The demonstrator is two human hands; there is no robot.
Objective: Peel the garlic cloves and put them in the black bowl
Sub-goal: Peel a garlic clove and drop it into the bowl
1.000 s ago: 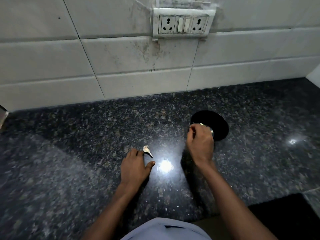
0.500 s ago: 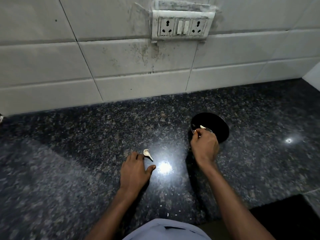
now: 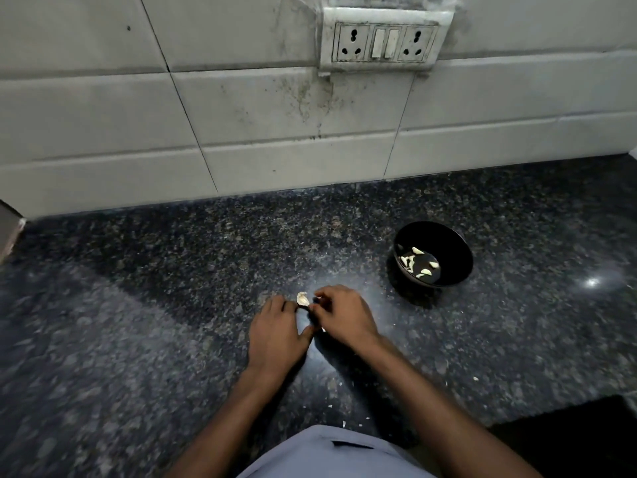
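An unpeeled garlic clove (image 3: 302, 299) lies on the dark granite counter (image 3: 172, 305). My left hand (image 3: 277, 334) rests flat on the counter, its fingertips just left of the clove. My right hand (image 3: 344, 317) has come in from the right, and its curled thumb and forefinger pinch the clove's thin tail end. The black bowl (image 3: 458, 250) stands to the right and further back, apart from both hands. Several peeled pale cloves (image 3: 418, 262) lie in its bottom.
A tiled wall with a socket and switch plate (image 3: 382, 41) rises behind the counter. Small white peel scraps (image 3: 344, 422) lie near the front edge. A dark mat (image 3: 568, 439) shows at the lower right, and a grey object (image 3: 8, 232) at the far left.
My right hand has left the bowl's rim and moved left to the clove on the counter. The bowl's inside now shows. My left hand has stayed put.
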